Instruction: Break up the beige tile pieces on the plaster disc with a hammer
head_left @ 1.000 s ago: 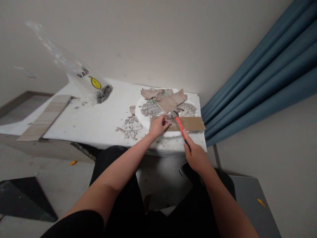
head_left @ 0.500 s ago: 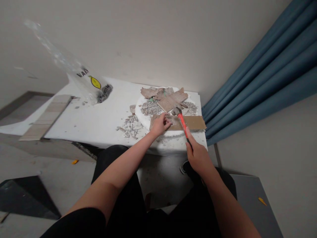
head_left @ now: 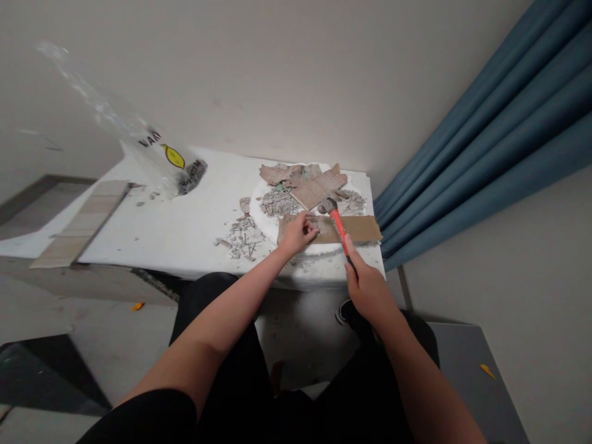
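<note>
My right hand [head_left: 367,290] grips the black end of a hammer [head_left: 339,228] with a red handle; its metal head hovers just above a brown wooden strip [head_left: 358,227]. That strip lies across a round white foam block [head_left: 319,250] on a white table [head_left: 176,228]. My left hand [head_left: 297,233] rests on the left part of the strip, fingers pinched together on something small that I cannot make out. Broken tile pieces [head_left: 314,182] and grey rubble [head_left: 280,202] cover the block behind the strip.
Loose nails and chips [head_left: 240,237] lie left of the block. A clear plastic bag [head_left: 157,161] with a yellow mark leans at the table's back. A long pale plank [head_left: 76,225] lies at the left edge. Blue curtain [head_left: 485,135] hangs right.
The hammer head has risen slightly off the strip and shifted a little toward the tile pieces. My left hand stays pinched on the strip.
</note>
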Demonstrator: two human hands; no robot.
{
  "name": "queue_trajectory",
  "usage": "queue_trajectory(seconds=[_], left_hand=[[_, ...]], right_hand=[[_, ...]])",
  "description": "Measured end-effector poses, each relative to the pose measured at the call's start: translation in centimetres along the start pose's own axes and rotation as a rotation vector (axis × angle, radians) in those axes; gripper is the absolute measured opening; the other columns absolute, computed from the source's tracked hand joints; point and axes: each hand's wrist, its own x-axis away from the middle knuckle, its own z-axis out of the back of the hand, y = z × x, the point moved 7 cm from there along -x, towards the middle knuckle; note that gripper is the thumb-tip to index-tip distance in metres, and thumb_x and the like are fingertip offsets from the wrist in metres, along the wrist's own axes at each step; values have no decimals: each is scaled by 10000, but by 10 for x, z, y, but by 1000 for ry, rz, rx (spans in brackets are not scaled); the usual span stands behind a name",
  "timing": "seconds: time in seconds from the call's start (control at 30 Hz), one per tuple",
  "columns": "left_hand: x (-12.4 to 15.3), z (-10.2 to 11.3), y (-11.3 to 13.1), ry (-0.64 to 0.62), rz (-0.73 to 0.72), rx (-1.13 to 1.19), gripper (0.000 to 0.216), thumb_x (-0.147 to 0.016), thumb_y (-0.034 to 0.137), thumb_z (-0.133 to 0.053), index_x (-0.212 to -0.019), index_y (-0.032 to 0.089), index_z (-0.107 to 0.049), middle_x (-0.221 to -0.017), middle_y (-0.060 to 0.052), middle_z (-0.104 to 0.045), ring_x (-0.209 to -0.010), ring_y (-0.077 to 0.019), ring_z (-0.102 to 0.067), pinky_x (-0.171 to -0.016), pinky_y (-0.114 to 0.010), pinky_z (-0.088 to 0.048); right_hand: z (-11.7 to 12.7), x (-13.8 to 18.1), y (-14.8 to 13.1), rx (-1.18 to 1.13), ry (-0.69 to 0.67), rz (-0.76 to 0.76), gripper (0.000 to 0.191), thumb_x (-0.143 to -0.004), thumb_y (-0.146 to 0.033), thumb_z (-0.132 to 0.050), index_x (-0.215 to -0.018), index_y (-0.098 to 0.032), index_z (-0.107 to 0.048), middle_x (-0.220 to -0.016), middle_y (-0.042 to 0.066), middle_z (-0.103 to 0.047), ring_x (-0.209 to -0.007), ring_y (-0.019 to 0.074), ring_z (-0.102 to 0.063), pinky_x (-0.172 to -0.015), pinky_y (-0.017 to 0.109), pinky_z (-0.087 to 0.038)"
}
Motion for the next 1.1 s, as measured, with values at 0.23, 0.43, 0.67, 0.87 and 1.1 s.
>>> queue_trajectory(seconds=[0.23,0.43,0.67,0.87,1.1], left_hand=[[0,0,0,-13,26,-6,450,-824,226,-706,-1239,231,-531,-756,54,-690,-692,-150,-637,-728,-265,-465],[0,-3,-2,-29,25,3,465,-830,220,-694,-1261,232,-518,-757,53,-680,-687,-158,-640,-712,-267,-465],[-1,-4,-2,-38,1,-19,533,-821,227,-689,-1323,210,-510,-799,26,-689,-749,-182,-661,-769,-298,-491],[-2,13,8,63,-91,1,699,-751,217,-682,-1409,207,-446,-1218,-86,-682,-1099,-231,-649,-976,-359,-500],[-11,39,7,213,-111,125,640,-758,122,-543,-1384,194,-434,-1124,-74,-697,-1021,-196,-649,-904,-346,-514]], right_hand=[[-7,0,-2,34,-39,16,656,-1035,-261,-342,-1682,-257,-231,-958,87,-777,-806,249,-697,-711,291,-460],[-12,-1,0,73,-78,-14,654,-1030,-245,-337,-1678,-239,-249,-919,95,-775,-778,249,-692,-709,301,-457],[-13,0,0,68,-103,-35,656,-1039,-239,-340,-1684,-258,-217,-948,91,-777,-794,245,-703,-717,300,-459],[-15,0,0,48,-84,-14,659,-1047,-247,-322,-1690,-267,-182,-1026,103,-779,-860,255,-712,-734,308,-463],[-25,-1,3,71,-122,-12,677,-1046,-233,-358,-1692,-269,-162,-953,84,-783,-803,241,-708,-702,287,-450]])
